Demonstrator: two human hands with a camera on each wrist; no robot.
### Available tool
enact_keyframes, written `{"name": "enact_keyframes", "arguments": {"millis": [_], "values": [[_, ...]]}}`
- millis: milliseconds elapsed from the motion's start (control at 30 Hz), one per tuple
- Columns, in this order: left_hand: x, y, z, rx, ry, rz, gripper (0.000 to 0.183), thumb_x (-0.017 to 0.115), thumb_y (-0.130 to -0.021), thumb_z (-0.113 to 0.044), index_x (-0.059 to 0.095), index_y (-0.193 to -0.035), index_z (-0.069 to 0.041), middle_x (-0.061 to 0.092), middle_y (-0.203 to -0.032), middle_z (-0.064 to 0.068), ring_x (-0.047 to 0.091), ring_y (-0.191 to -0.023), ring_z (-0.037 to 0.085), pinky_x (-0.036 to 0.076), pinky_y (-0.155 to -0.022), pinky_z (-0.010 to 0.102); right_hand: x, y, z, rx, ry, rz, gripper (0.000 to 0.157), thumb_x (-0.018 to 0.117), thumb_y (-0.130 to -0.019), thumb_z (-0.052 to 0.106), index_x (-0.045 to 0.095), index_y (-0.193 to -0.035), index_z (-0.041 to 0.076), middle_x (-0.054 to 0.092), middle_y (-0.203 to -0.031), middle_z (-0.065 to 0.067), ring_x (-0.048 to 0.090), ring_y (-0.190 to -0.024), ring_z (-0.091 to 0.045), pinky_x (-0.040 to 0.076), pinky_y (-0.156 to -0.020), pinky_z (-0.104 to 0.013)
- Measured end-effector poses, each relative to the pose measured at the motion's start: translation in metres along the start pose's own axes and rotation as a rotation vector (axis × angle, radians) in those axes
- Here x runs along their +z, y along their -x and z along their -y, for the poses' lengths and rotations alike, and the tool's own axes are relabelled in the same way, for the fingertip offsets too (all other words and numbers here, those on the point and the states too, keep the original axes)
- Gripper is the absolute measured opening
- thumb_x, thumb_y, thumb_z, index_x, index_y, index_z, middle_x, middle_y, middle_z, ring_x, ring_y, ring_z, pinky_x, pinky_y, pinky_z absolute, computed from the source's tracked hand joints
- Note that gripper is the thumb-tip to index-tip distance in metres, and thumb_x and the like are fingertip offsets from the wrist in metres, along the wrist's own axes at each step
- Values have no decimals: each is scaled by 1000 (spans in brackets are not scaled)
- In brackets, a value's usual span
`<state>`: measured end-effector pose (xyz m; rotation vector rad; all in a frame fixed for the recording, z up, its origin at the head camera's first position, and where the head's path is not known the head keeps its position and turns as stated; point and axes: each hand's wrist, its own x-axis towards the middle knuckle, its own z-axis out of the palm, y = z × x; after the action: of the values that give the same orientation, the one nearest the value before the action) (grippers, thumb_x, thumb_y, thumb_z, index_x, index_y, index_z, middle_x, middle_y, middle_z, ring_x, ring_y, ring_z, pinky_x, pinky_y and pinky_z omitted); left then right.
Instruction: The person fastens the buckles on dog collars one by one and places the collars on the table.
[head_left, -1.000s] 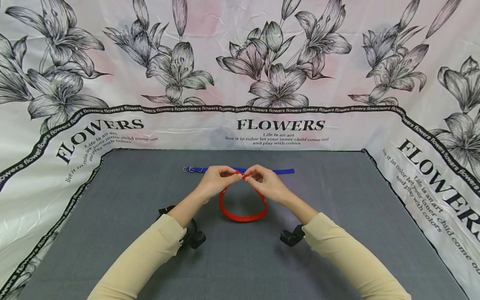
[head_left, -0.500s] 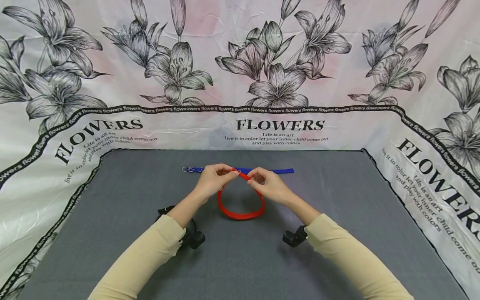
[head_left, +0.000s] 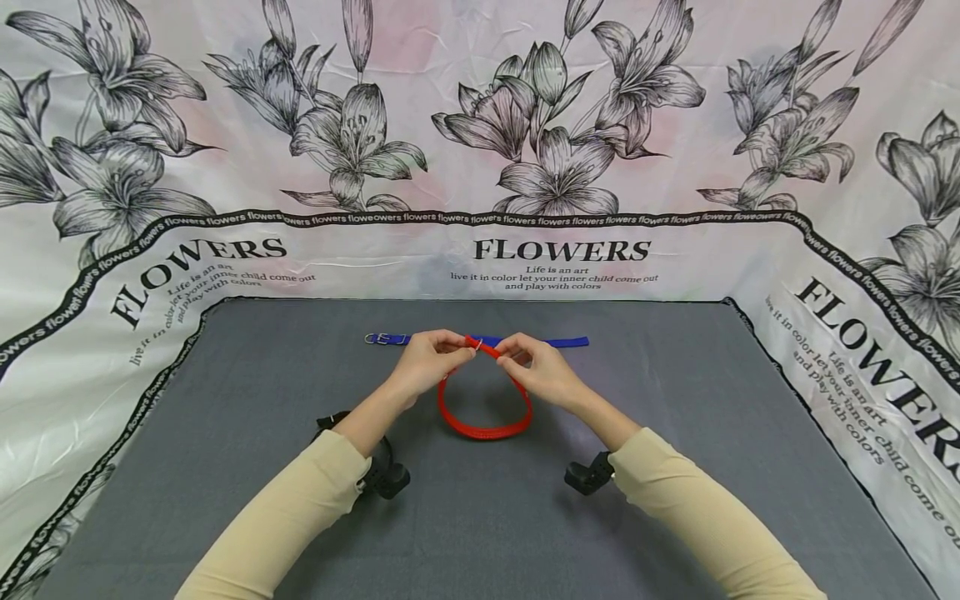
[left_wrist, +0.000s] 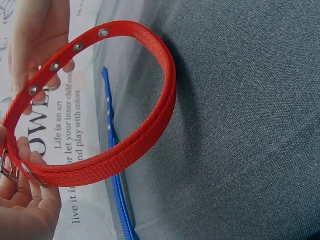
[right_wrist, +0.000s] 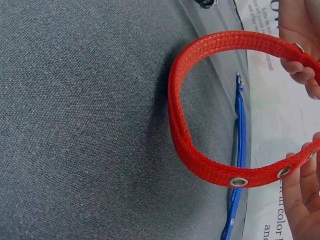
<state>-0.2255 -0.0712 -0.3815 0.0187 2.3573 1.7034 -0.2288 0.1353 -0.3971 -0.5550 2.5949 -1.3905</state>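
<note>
A red collar (head_left: 486, 433) forms a closed loop hanging between both hands, its padded lower part bowed toward the person. At the buckle end, my left hand (head_left: 427, 360) pinches the band; the left wrist view shows the metal buckle (left_wrist: 6, 165) by its fingers and a metal ring (left_wrist: 33, 175) on the band. My right hand (head_left: 538, 367) pinches the strap part, which has metal eyelets (right_wrist: 238, 182) along it. A short slanting stretch of red strap shows between the fingertips in the head view. Behind the hands lies a blue collar (head_left: 570, 342), stretched straight, partly hidden by them.
A grey cloth (head_left: 480, 525) covers the table. White flower-printed fabric (head_left: 562, 167) rises at the back and sides. Black wrist cameras (head_left: 390, 479) are strapped to both forearms.
The right hand has shifted slightly right, away from the left hand. More red strap now shows between the fingertips. The blue collar has stayed in place.
</note>
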Motion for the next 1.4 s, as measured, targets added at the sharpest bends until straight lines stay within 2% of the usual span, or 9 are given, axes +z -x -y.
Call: {"name": "enact_keyframes", "arguments": {"millis": [133, 300, 400, 533, 667, 767, 933, 1167, 1400], "values": [[2, 2, -1, 5, -22, 8, 21, 69, -83, -26, 67, -98, -12, 65, -90, 4, 59, -83, 27, 47, -64, 28, 0, 0, 0, -7, -1, 0, 14, 60, -90, 25, 62, -103, 19, 65, -102, -11, 60, -86, -21, 50, -64, -31], [4, 3, -1, 22, -54, 33, 19, 69, -83, -27, 68, -94, -12, 59, -77, 6, 54, -74, 30, 40, -54, 26, 2, -1, 2, -19, 0, -2, 16, 61, -89, 26, 62, -103, 19, 65, -100, -3, 60, -87, -20, 50, -66, -30], [5, 3, 0, 33, -57, 28, 17, 68, -83, -28, 68, -92, -14, 57, -73, 4, 52, -70, 27, 38, -53, 26, 2, -1, 2, -18, -1, -8, 15, 62, -89, 25, 62, -102, 19, 64, -98, 0, 60, -87, -19, 51, -66, -30], [5, 3, 1, 50, -49, 15, 20, 67, -84, -31, 68, -92, -13, 59, -76, 6, 54, -70, 23, 40, -56, 27, 3, -1, 1, -21, 3, -18, 14, 61, -89, 25, 62, -102, 19, 65, -97, 1, 60, -86, -17, 50, -68, -30], [5, 3, 2, 54, 9, 3, 24, 63, -87, -35, 66, -97, -14, 65, -86, 8, 61, -80, 27, 50, -64, 31, 3, -1, 0, -23, 12, -29, 13, 61, -90, 24, 62, -102, 19, 66, -96, 0, 61, -84, -16, 50, -69, -31], [4, 2, 2, 66, 54, -19, 22, 62, -88, -33, 65, -100, -15, 65, -92, 7, 64, -85, 28, 53, -69, 33, 3, -1, -1, -17, 11, -33, 12, 61, -90, 23, 62, -101, 19, 66, -96, -2, 60, -83, -16, 50, -67, -32], [4, 3, 1, 82, 66, -33, 18, 62, -89, -29, 64, -99, -14, 64, -90, 6, 64, -83, 28, 53, -67, 34, 2, -1, 0, -9, 4, -26, 14, 61, -90, 24, 60, -103, 20, 65, -95, 0, 60, -82, -17, 49, -64, -31], [8, 4, -1, 89, 20, -34, 18, 62, -88, -29, 65, -99, -15, 63, -88, 5, 62, -78, 18, 52, -65, 29, 2, -2, 6, -14, -17, -24, 23, 60, -90, 31, 58, -112, 22, 61, -104, 0, 60, -85, -18, 49, -62, -31], [8, 7, -1, 102, 23, -18, 18, 62, -88, -29, 65, -99, -15, 63, -89, 5, 63, -79, 18, 53, -67, 30, 4, -5, 9, -35, -39, -24, 23, 61, -89, 29, 61, -110, 20, 62, -102, -2, 61, -86, -19, 50, -63, -32]]}}
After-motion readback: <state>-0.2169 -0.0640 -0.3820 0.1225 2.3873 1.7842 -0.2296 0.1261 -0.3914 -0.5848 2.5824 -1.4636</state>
